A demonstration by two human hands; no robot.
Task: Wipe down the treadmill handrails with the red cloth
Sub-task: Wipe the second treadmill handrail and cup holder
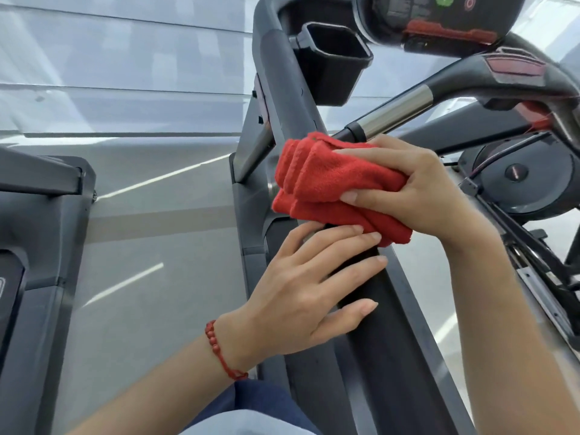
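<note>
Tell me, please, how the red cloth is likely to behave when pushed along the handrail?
The red cloth looks soft and floppy: it bunches in folds under the right hand. Its terry nap probably drags on the black handrail rather than sliding. A loose corner hangs, so it may unfold.

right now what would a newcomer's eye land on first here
The folded red cloth at centre, gripped by the right hand on the dark handrail. Just below, the left hand rests flat on that rail, a red bead bracelet at its wrist.

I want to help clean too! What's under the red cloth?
The red cloth is wrapped over the black handrail, gripped by the right hand. The rail beneath is hidden.
</note>
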